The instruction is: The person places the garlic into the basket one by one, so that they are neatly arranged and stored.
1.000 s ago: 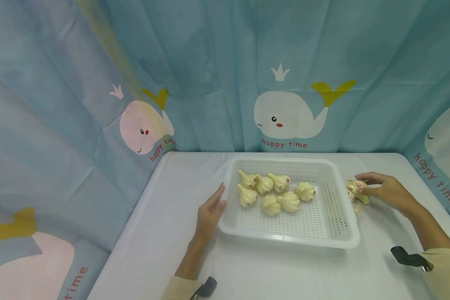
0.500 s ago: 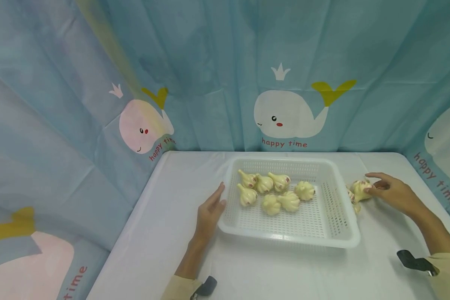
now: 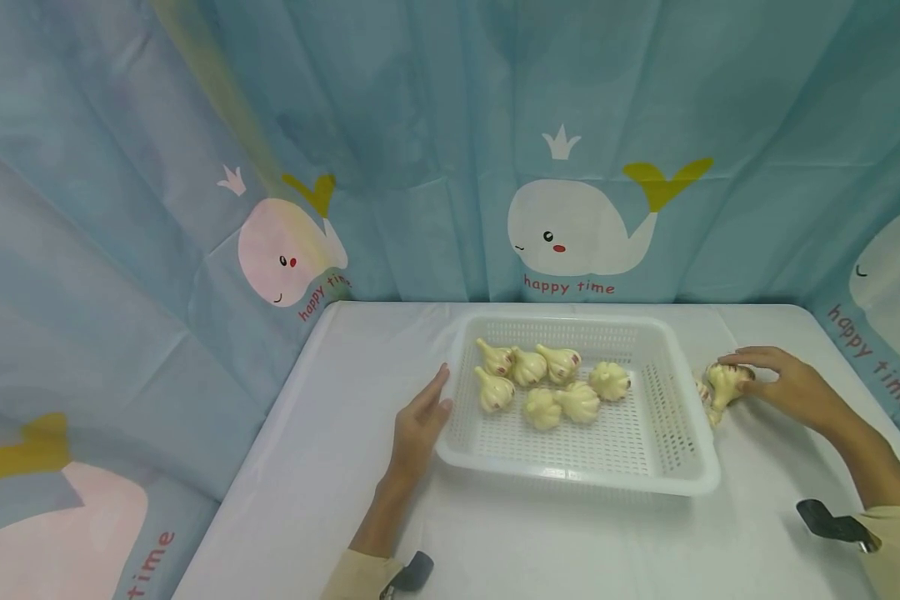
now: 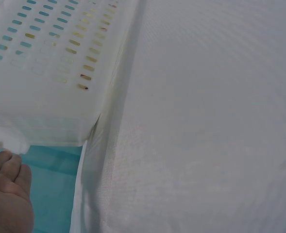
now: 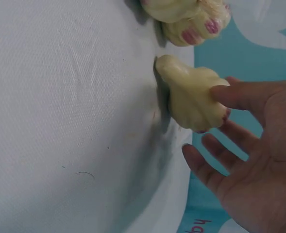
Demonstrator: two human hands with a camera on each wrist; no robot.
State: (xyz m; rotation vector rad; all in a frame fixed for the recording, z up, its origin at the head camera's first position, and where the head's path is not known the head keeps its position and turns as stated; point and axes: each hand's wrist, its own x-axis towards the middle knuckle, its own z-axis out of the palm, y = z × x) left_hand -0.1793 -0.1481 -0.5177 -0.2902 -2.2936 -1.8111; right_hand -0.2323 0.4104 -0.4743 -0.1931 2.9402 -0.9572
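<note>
Right of the white plastic basket, my right hand pinches a garlic bulb between thumb and fingers. In the right wrist view the thumb lies on the pale bulb, whose stem points away from the palm; the other fingers are spread. More garlic bulbs lie close by, partly hidden by the basket's edge in the head view. Several garlic bulbs lie inside the basket. My left hand rests at the basket's left side with fingers extended; the left wrist view shows its fingertips by the rim.
A white cloth covers the table. Behind and beside it hangs a blue curtain with whale prints. The basket's perforated side wall fills the upper left of the left wrist view.
My right hand moved slightly right with the garlic bulb, and the bulb turned so that its stem points down toward the front. The left hand and the basket stayed put.
</note>
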